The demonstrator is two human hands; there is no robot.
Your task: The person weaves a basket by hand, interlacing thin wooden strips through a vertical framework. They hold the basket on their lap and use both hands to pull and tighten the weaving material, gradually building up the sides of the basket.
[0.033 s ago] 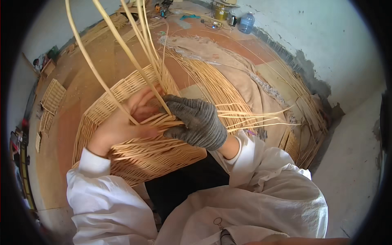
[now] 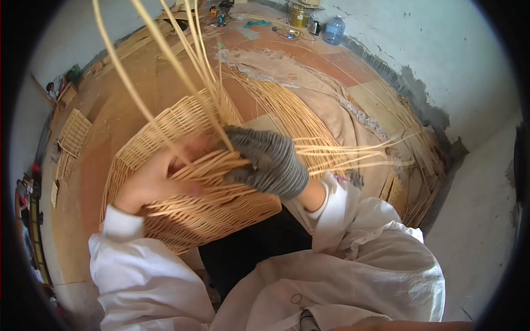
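Observation:
A woven willow basket (image 2: 221,214) lies tilted across my lap, over a black cloth (image 2: 248,248). Long upright rods (image 2: 175,66) rise from its rim and lean away from me. My left hand (image 2: 160,174), bare and slightly blurred, is at the near rim, its thumb and fingers apart, with woven rods showing between them. My right hand (image 2: 268,163), in a grey knitted glove, is closed on willow rods at the rim, close to the base of one upright. Loose rod ends (image 2: 353,157) stick out to the right beyond the glove. Its fingertips partly hide the weave.
A large bundle of willow rods (image 2: 292,110) lies on the floor beyond the basket, beside a brown cloth (image 2: 320,83). Flat woven panels (image 2: 74,132) are at the left. A blue water bottle (image 2: 333,31) stands near the far wall, with thin rods along the right wall.
My left fingers and thumb have drawn back slightly toward me along the rim. The upright rods and the basket have shifted a little to the right. My right hand keeps its hold.

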